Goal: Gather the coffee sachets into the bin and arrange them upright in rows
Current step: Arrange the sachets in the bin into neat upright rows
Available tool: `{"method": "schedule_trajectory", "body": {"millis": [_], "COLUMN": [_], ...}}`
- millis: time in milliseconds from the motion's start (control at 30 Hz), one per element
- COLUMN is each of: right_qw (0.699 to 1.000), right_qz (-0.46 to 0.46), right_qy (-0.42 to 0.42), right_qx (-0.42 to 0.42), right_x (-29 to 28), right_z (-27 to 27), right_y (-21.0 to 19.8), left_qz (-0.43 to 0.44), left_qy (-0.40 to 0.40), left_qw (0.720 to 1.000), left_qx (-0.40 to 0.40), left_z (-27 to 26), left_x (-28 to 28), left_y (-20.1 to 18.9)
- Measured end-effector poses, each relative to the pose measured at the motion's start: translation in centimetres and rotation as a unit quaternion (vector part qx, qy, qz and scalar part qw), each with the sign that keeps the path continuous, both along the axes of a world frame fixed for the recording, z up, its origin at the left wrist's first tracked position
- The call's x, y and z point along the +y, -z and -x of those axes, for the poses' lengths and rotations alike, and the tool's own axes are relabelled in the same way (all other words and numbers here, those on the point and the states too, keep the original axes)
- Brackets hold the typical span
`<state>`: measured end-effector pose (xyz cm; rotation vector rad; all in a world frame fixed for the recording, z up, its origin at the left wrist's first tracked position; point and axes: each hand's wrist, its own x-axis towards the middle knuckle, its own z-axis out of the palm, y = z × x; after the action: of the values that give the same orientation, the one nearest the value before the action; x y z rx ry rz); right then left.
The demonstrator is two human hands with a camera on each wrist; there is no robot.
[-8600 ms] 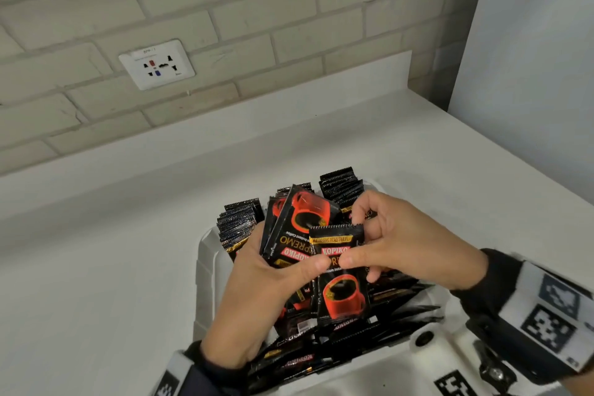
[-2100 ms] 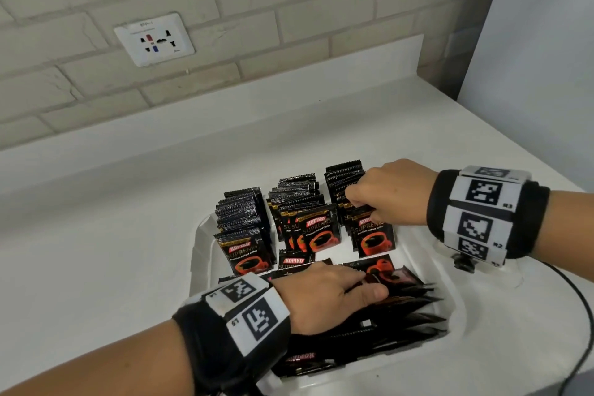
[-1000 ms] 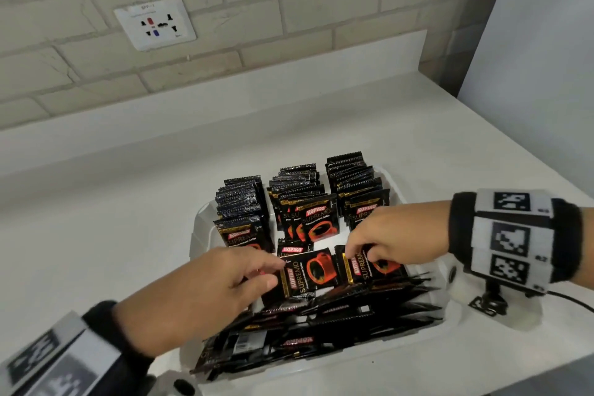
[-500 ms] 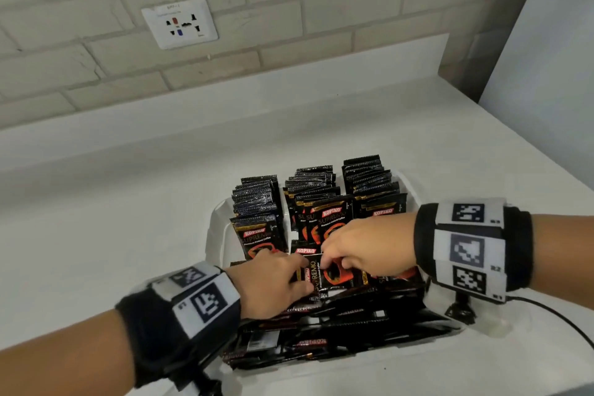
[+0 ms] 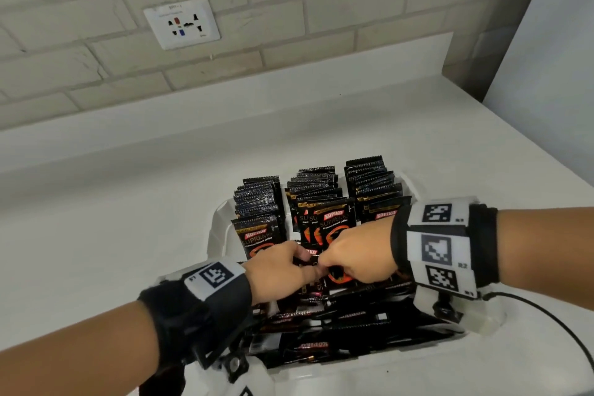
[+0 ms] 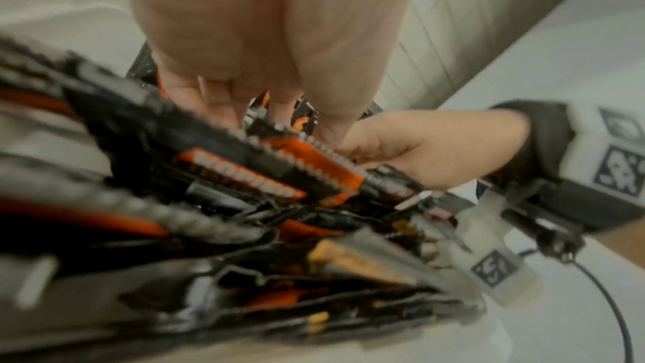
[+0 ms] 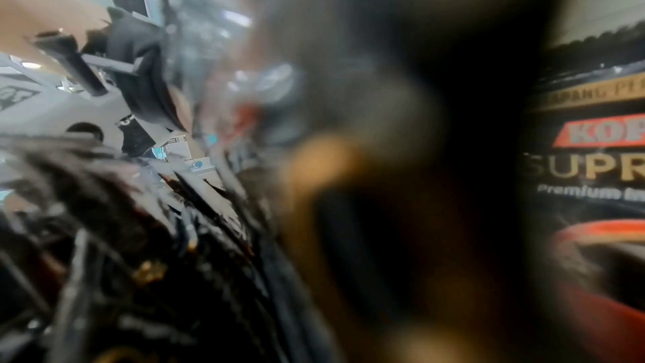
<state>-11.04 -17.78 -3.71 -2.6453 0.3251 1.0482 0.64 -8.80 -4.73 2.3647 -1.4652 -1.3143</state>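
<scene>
A white bin (image 5: 218, 228) sits on the counter. Three rows of black Kopiko coffee sachets (image 5: 316, 193) stand upright in its far half. A loose pile of sachets (image 5: 353, 325) lies flat in the near half. My left hand (image 5: 289, 264) and right hand (image 5: 347, 257) meet just in front of the middle row. Both have curled fingers pinching one loose sachet (image 5: 336, 276) from the top of the pile. In the left wrist view my left hand's fingers (image 6: 216, 104) point down at an orange-printed sachet (image 6: 307, 164), with my right hand (image 6: 418, 148) beside it. The right wrist view is blurred and shows an upright sachet (image 7: 593, 148).
The bin stands on a white counter (image 5: 128, 219) against a brick wall with a socket (image 5: 181, 22). A pale panel (image 5: 553, 74) rises at the right. A black cable (image 5: 546, 315) trails from my right wrist across the counter.
My two hands have drawn together over the middle of the bin. Before, they were apart, each on a different loose sachet. The upright rows have not moved.
</scene>
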Motion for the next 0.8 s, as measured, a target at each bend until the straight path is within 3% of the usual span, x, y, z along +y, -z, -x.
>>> {"method": "schedule_trajectory", "body": {"millis": [167, 800], "right_qw": [1.000, 0.985], "right_qz": [-0.009, -0.056], "right_qy": [0.018, 0.105], "right_qx": [-0.010, -0.127], "right_x": [-0.1, -1.3], "right_z": [0.2, 0.7], "right_y": [-0.2, -2.4], "left_qz": [0.011, -0.015], "left_qy": [-0.090, -0.198], "left_qw": [0.990, 0.958], "left_qx": [0.103, 0.207], "left_z": [-0.2, -2.1], "left_x": [-0.1, 1.9], "left_y": [-0.3, -1.9]}}
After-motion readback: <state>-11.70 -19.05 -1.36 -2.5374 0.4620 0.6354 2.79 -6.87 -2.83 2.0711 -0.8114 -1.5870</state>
